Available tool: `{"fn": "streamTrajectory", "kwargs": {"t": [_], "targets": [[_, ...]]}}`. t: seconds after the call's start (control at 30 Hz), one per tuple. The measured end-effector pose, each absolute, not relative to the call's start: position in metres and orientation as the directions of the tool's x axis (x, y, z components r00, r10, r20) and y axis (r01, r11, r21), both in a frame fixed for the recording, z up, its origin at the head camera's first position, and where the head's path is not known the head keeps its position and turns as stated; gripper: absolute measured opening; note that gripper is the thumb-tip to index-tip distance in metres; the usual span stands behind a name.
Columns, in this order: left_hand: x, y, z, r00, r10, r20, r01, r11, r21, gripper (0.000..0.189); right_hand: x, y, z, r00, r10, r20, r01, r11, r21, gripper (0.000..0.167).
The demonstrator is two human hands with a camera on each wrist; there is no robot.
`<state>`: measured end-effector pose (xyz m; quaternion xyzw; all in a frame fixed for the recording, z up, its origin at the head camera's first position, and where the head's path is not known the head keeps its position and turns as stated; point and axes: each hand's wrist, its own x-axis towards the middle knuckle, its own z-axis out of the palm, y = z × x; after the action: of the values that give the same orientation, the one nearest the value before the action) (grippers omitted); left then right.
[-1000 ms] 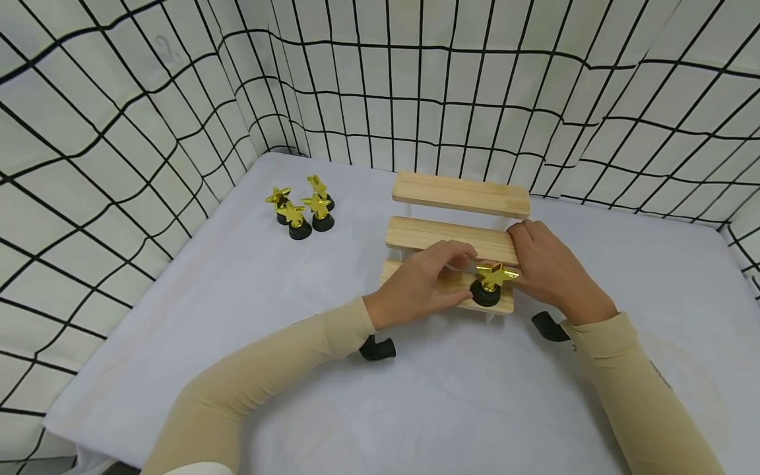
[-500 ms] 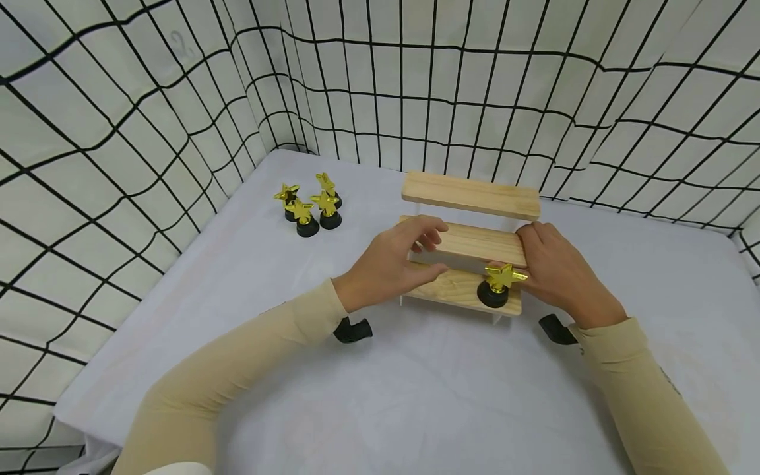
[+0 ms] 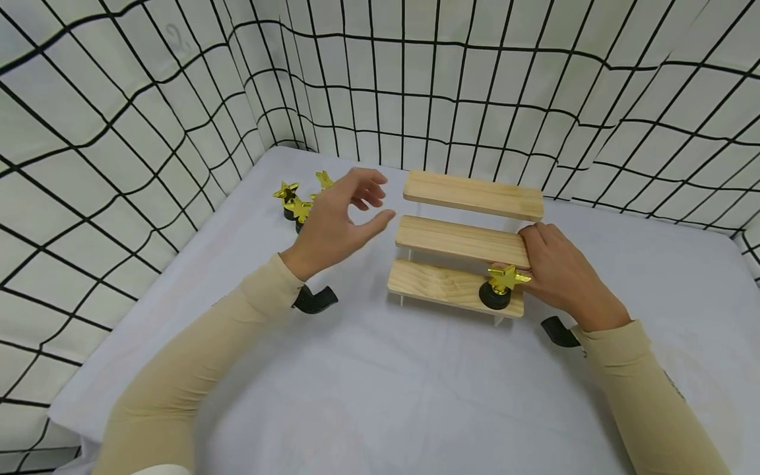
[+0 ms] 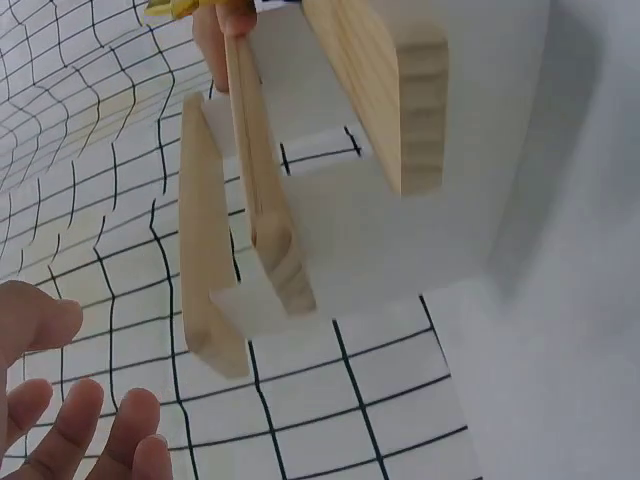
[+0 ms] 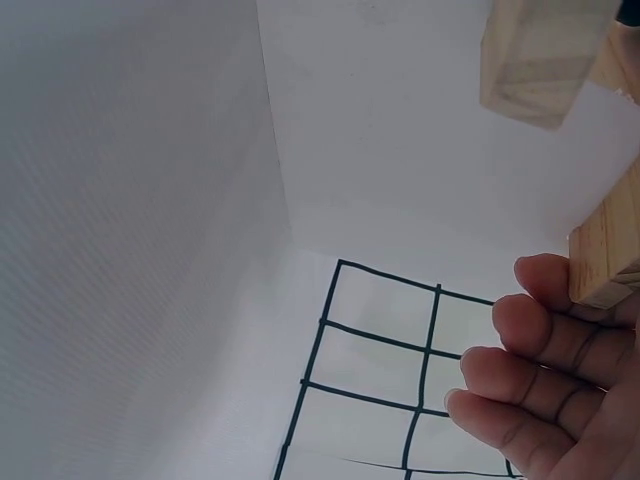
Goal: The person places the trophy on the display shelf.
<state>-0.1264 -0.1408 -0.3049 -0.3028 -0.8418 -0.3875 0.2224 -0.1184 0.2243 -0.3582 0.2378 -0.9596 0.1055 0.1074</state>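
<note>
A three-tier wooden shelf stand (image 3: 457, 239) stands on the cloth in the head view. My right hand (image 3: 558, 277) grips the right end of its middle board; in the right wrist view, the fingertips (image 5: 520, 320) lie at the wooden end (image 5: 605, 250). One gold star trophy (image 3: 501, 284) on a black base stands at the right of the lowest board, close to that hand. My left hand (image 3: 332, 221) is in the air left of the stand, holding nothing, thumb and fingers apart. Behind it, several more star trophies (image 3: 299, 210) are partly hidden.
White cloth (image 3: 380, 382) covers the tabletop. Black wire mesh (image 3: 439, 99) in front of white sheeting borders the back and sides. The stand's top board (image 3: 475, 194) is near the back mesh. A black fitting (image 3: 316, 300) hangs under the left wrist, another (image 3: 559, 331) by the right.
My left hand has drawn back from the trophy on the lowest board and moved left and away towards the trophy group. The right hand keeps its grip on the middle board.
</note>
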Motion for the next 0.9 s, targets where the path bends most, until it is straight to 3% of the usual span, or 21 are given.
{"fn": "streamTrajectory", "kwargs": {"t": [0.57, 0.9], "targets": [[-0.16, -0.233, -0.302, -0.798, 0.062, 0.6, 0.491, 0.644, 0.587, 0.037, -0.119, 0.224, -0.359, -0.866, -0.422, 0.268, -0.472, 0.867, -0.161, 0.062], [-0.172, -0.265, -0.316, -0.858, -0.055, 0.511, 0.351, 0.662, 0.662, 0.04, -0.12, 0.225, -0.361, -0.861, -0.427, 0.277, -0.481, 0.86, -0.172, 0.063]]}}
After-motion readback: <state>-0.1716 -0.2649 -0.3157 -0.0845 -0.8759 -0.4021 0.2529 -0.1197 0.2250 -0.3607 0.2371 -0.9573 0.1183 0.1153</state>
